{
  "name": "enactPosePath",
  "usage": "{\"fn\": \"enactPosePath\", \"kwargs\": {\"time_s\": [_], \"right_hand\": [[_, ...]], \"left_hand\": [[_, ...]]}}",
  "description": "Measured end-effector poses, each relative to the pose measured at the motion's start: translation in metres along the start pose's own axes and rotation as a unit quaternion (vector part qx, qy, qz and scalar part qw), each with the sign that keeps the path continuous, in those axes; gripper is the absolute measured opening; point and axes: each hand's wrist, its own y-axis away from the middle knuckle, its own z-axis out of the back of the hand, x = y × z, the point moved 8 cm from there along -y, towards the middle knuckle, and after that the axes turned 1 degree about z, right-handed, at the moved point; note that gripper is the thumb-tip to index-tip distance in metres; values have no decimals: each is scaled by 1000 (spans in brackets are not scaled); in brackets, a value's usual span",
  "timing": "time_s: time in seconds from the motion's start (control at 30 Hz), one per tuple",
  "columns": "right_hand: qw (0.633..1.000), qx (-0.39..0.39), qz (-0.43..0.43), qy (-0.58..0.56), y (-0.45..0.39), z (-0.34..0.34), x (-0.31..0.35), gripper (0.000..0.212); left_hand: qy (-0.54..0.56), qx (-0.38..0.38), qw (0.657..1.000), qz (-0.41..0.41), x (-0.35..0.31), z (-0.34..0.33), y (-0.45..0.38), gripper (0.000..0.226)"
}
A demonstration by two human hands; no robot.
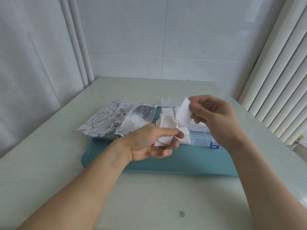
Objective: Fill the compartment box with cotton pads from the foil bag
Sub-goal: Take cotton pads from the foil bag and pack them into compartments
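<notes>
A: Cotton pads (166, 130), a fanned stack, gripped by the left hand (149, 143) just left of the compartment box (199, 138); the right hand (214, 113) pinches a single pad (182, 112) above the box.

B: Advice?

A: Lay it flat in one compartment, don't crumple.

B: Containers?

A: Box partly filled with pads; foil bag (116, 120), left of box, open, pads inside.

My pale glossy table (66, 163) meets white tiled walls (166, 39); white slatted radiator (274, 97) on my right.
</notes>
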Motion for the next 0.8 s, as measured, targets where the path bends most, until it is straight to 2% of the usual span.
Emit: {"fn": "enactPosePath", "kwargs": {"time_s": [0.1,0.27,0.33,0.4,0.47,0.53,0.6,0.7,0.8], "right_hand": [[996,76,-18,38,7,-21,-5,7],[988,105,-15,112,14,-42,-13,6],[986,98,-7,132,14,-43,-11,13],[986,121,6,117,13,-44,-7,36],[974,199,16,103,19,-52,-5,65],[948,264,35,174,28,-65,-8,90],[928,261,42,264,31,-72,-14,107],[917,193,97,336,26,-72,-12,87],[927,171,97,320,22,-67,-11,79]], "left_hand": [[9,27,999,-28,-6,-6,1,14],[12,63,996,-60,-10,-16,3,29],[19,33,998,-51,-10,-14,2,31],[5,-31,999,-41,-10,-4,0,25],[-7,-77,996,-44,-11,5,0,32],[7,-82,995,-49,-12,7,0,30],[33,-60,996,-52,-12,3,-1,12],[42,-44,996,-64,-11,-2,-3,17],[69,-53,991,-101,-13,1,-5,31]]}}
